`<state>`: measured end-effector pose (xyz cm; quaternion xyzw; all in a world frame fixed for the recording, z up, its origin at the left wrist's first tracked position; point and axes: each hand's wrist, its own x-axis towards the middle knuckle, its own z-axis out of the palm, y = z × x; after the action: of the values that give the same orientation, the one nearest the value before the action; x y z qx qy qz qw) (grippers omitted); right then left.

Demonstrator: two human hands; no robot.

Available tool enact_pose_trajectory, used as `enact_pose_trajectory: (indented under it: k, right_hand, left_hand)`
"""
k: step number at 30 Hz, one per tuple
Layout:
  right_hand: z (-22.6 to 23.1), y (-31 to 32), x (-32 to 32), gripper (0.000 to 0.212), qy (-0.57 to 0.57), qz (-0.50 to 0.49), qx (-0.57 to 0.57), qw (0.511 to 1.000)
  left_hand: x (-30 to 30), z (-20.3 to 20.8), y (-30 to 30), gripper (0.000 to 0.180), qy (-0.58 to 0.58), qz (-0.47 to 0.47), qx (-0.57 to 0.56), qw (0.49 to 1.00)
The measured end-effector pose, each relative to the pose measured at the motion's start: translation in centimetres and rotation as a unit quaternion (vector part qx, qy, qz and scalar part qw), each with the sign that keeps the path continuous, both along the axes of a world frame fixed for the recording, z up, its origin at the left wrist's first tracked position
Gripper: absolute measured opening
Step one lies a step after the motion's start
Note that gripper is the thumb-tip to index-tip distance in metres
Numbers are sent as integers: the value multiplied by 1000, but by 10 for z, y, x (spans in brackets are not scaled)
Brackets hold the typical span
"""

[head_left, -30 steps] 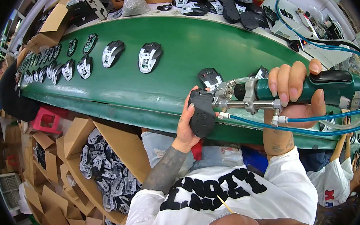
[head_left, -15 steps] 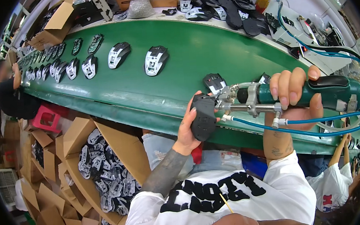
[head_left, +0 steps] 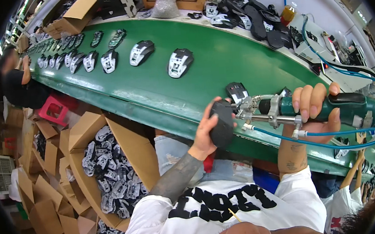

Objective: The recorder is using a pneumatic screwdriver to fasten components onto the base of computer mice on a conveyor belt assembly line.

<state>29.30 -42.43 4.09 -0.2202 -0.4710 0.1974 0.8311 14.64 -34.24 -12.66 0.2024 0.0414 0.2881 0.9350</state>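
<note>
My left hand is closed around a dark computer mouse shell, held up over the near edge of the green belt. In my right hand lies a green power screwdriver, gripped level, with the fingers over its top and the thumb beneath. Its metal head points left and meets the shell's right side; the very tip is hard to make out. Blue hoses run from the head off to the right. Just behind the shell, another mouse rests on the belt.
Half-built mice line the green belt leftward. A carton full of mouse parts stands on the floor at left. On the back ledge lie piled black shells. A person sits at the far left; others work at right.
The view has shifted, so most belt items appear farther right. The mouse shell in my left hand has turned somewhat; the screwdriver stays in my right hand, its head still at the shell.
</note>
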Motion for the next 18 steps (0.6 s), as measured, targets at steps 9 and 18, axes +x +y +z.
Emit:
enact_pose_trajectory:
  k: [9, 18]
  right_hand:
    - [14, -11, -4, 35, -51, 148, -79, 985]
    - [6, -9, -4, 39, -83, 163, -88, 979]
  left_hand:
    - [2, -1, 11, 50, -45, 110, -90, 989]
    - [5, -2, 6, 53, -38, 122, -87, 988]
